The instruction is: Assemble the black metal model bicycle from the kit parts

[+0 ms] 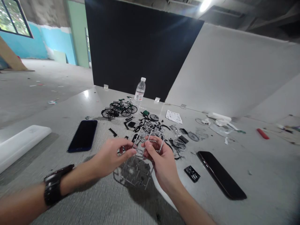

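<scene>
Both my hands hold a thin silver plastic parts frame (145, 137) above the grey table (105, 200). My left hand (112, 156), with a black watch on its wrist, pinches the frame's left side. My right hand (159, 159) pinches the right side with fingers closed. Just beyond lie several loose black and silver model bicycle parts (161, 128), among them small wheels. Two small assembled model bicycles (119, 109) stand farther back on the left.
A dark phone (83, 136) lies to the left, another phone (221, 178) to the right. A water bottle (140, 91) stands at the back by a black panel. An instruction sheet (173, 116), plastic bags (217, 125), a red tool (262, 133) and a white box (21, 142) also lie here.
</scene>
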A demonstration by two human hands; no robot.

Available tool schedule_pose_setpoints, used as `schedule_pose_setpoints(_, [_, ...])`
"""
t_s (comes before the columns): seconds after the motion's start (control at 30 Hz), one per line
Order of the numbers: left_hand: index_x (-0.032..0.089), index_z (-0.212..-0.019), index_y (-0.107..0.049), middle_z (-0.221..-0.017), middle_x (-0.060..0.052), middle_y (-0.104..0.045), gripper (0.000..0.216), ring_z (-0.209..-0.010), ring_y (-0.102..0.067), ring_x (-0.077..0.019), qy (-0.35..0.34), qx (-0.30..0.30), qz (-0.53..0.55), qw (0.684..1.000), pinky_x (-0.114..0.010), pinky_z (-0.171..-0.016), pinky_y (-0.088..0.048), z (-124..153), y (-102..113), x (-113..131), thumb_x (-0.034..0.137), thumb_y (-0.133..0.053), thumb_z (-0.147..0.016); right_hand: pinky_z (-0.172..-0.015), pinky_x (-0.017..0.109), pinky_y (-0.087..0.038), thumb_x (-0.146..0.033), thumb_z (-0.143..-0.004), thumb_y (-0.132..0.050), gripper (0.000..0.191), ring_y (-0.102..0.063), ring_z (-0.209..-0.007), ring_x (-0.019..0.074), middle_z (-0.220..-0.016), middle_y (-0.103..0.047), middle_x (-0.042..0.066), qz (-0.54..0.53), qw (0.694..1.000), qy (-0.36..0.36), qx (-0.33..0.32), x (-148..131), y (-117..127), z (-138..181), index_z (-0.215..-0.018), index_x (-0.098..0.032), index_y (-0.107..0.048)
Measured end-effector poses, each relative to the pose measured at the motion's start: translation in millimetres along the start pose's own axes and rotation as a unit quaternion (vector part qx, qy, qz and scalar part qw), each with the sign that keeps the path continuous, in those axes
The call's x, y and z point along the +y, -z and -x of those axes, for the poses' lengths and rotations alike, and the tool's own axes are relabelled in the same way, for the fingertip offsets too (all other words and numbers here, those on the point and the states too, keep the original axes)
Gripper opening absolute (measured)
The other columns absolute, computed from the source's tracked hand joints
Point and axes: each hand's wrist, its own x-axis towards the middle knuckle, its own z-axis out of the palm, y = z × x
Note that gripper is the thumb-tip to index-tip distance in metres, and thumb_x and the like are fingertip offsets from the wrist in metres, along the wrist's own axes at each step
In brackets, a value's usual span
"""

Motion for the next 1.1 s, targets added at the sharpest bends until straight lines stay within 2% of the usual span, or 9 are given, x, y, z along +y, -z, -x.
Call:
schedule_pose_setpoints(0.07, [0.017,-0.088,-0.071,-0.082,-0.005,-0.072,0.027,-0.075,-0.064,-0.0190,0.022,-0.034,0.083,0.996,-0.031,-0.069,-0.048,0.6,-1.8,3.3,0.039,-0.058,-0.095,-0.064,0.028,-0.049,-0.043,-0.081,-0.080,0.032,-0.056,-0.063,0.0117,-0.082,-0.069,0.000,-0.004,1.000,0.017,0.002,-1.6,0.2,0.6,-0.101,-0.022,-0.067])
schedule_pose_setpoints(0.13, [0.016,-0.081,-0.069,-0.077,-0.003,-0.071,0.024,-0.070,-0.064,-0.0168,0.050,-0.039,0.169,0.984,-0.029,-0.067,-0.050,0.6,-3.3,3.9,0.035,-0.060,-0.093,-0.065,0.029,-0.050,-0.045,-0.083,-0.077,0.031,-0.058,-0.065,0.0128,-0.084,-0.069,0.001,0.003,0.999,0.032,0.003,-2.5,0.8,0.7,-0.102,-0.023,-0.067])
schedule_pose_setpoints(0.3, [0.017,-0.080,-0.065,-0.071,-0.001,-0.069,0.023,-0.060,-0.061,-0.0135,0.083,0.023,0.265,0.960,-0.027,-0.059,-0.053,-1.7,-2.5,1.8,0.036,-0.062,-0.092,-0.071,0.030,-0.053,-0.050,-0.084,-0.075,0.035,-0.064,-0.080,0.0167,-0.093,-0.070,0.004,0.047,0.998,0.028,-0.030,0.5,3.5,-1.4,-0.106,-0.023,-0.070])
schedule_pose_setpoints(0.4, [0.016,-0.078,-0.065,-0.071,-0.001,-0.067,0.023,-0.062,-0.062,-0.0138,0.082,0.031,0.289,0.953,-0.027,-0.059,-0.056,-1.9,-3.5,1.1,0.036,-0.066,-0.090,-0.067,0.029,-0.052,-0.045,-0.077,-0.082,0.036,-0.064,-0.076,0.0160,-0.091,-0.070,0.003,0.077,0.996,0.015,-0.052,4.5,3.3,-1.8,-0.102,-0.022,-0.071])
schedule_pose_setpoints(0.57, [0.016,-0.095,-0.069,-0.068,0.001,-0.065,0.019,-0.064,-0.062,-0.0145,0.085,0.024,0.293,0.952,-0.026,-0.057,-0.058,0.6,-6.6,1.1,0.034,-0.068,-0.089,-0.061,0.029,-0.051,-0.043,-0.074,-0.083,0.030,-0.059,-0.062,0.0125,-0.079,-0.068,0.001,0.105,0.994,0.013,-0.033,5.0,-0.1,0.0,-0.084,-0.018,-0.071])
schedule_pose_setpoints(0.83, [0.016,-0.088,-0.071,-0.078,-0.003,-0.067,0.032,-0.072,-0.066,-0.0161,0.073,0.018,0.327,0.942,-0.026,-0.058,-0.060,-1.3,-5.1,0.7,0.041,-0.055,-0.098,-0.056,0.026,-0.049,-0.042,-0.077,-0.081,0.026,-0.056,-0.060,0.0123,-0.067,-0.066,0.000,0.089,0.995,0.007,-0.038,1.5,-1.1,2.6,-0.085,-0.019,-0.072])
schedule_pose_setpoints(0.97, [0.015,-0.088,-0.072,-0.077,-0.003,-0.069,0.026,-0.071,-0.066,-0.0153,0.073,0.015,0.353,0.933,-0.025,-0.060,-0.060,-1.4,-5.7,-0.2,0.039,-0.065,-0.093,-0.059,0.025,-0.050,-0.041,-0.076,-0.084,0.026,-0.057,-0.062,0.0112,-0.071,-0.067,0.000,0.068,0.997,0.008,-0.028,3.3,0.4,2.7,-0.086,-0.019,-0.073])
schedule_pose_setpoints(1.03, [0.015,-0.092,-0.074,-0.079,-0.003,-0.072,0.019,-0.068,-0.066,-0.0137,0.082,0.012,0.363,0.928,-0.026,-0.063,-0.059,-0.9,-5.5,-0.1,0.033,-0.074,-0.087,-0.058,0.025,-0.049,-0.041,-0.074,-0.085,0.027,-0.056,-0.061,0.0108,-0.070,-0.066,-0.001,0.045,0.999,0.003,-0.021,3.8,0.5,2.1,-0.086,-0.020,-0.073])
schedule_pose_setpoints(1.1, [0.014,-0.098,-0.075,-0.084,-0.004,-0.076,0.023,-0.068,-0.066,-0.0131,0.094,0.013,0.376,0.922,-0.026,-0.066,-0.059,-0.6,-4.7,0.6,0.029,-0.079,-0.081,-0.055,0.024,-0.048,-0.042,-0.073,-0.086,0.028,-0.055,-0.059,0.0105,-0.066,-0.064,-0.003,0.020,1.000,-0.006,-0.017,3.7,0.3,1.5,-0.085,-0.020,-0.073])
